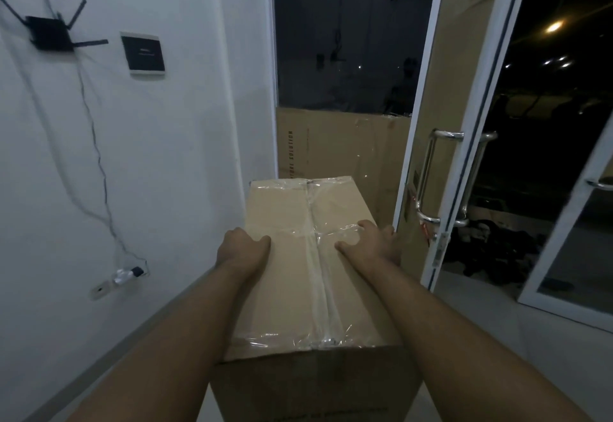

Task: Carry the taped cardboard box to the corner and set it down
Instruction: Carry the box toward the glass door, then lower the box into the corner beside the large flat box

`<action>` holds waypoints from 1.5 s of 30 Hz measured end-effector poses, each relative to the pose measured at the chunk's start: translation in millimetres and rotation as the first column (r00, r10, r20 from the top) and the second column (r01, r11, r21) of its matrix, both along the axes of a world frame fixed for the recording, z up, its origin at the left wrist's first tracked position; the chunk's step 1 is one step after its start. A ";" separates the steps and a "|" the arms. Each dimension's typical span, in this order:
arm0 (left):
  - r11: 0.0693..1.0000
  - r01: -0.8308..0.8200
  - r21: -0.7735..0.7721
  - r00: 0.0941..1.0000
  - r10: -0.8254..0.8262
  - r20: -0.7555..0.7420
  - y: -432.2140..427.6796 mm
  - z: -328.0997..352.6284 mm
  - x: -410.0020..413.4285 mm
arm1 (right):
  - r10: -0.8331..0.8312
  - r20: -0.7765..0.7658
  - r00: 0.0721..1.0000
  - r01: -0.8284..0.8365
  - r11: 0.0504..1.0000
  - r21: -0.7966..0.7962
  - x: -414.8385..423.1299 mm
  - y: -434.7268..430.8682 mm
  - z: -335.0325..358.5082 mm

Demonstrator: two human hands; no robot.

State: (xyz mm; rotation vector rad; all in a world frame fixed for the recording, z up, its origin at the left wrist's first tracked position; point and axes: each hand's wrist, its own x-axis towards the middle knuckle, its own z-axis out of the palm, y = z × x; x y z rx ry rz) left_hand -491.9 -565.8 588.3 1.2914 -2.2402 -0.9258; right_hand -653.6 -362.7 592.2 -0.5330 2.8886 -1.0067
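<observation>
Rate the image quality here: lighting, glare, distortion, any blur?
Head view: dim indoor light with a bluish cast; clear tape on the box throws glare streaks; wide-angle lens bows the door frame and wall; glass is dark with faint reflections; a street lamp flares outside; left hand and right hand look slightly soft.

A white wall (159, 163) fills the left side, carrying a black router (49, 33) with antennas, a small dark panel (143, 53) and a thin cable (96, 143) running down to a socket (127, 275) low on the wall. Ahead is a dark window (341, 40) with a flat cardboard sheet (338, 149) leaning below it. To the right stands a white-framed glass door (464, 156) with a steel handle (428, 176); outside it is night, with a street light (554, 27). The floor (497, 322) is pale.
</observation>
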 end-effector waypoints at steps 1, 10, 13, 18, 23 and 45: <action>1.000 0.004 -0.007 1.000 -0.004 -0.002 -10.7 -0.4 -9.5 | -0.007 0.004 1.000 0.007 1.000 -0.001 -7.7 -10.9 -1.1; 1.000 -0.006 -0.013 1.000 0.006 0.021 -90.4 -13.7 -92.5 | -0.010 0.023 1.000 0.009 1.000 0.018 -86.8 -96.2 -14.8; 1.000 -0.005 -0.004 1.000 0.005 0.026 -112.7 -18.7 -124.8 | -0.001 0.040 0.999 0.001 1.000 0.014 -123.2 -121.2 -20.6; 1.000 -0.011 0.017 0.999 0.010 0.047 -150.3 -26.3 -188.3 | 0.020 0.046 0.999 -0.020 1.000 0.015 -194.7 -162.3 -24.9; 0.999 -0.035 0.025 0.998 0.034 0.044 -187.6 -27.4 -259.4 | 0.074 0.035 0.997 -0.074 0.997 0.019 -272.6 -196.6 -18.3; 0.995 0.041 0.089 0.996 -0.048 0.081 -401.3 -61.1 -516.5 | 0.108 0.099 0.989 -0.115 0.991 0.068 -511.2 -383.2 -27.4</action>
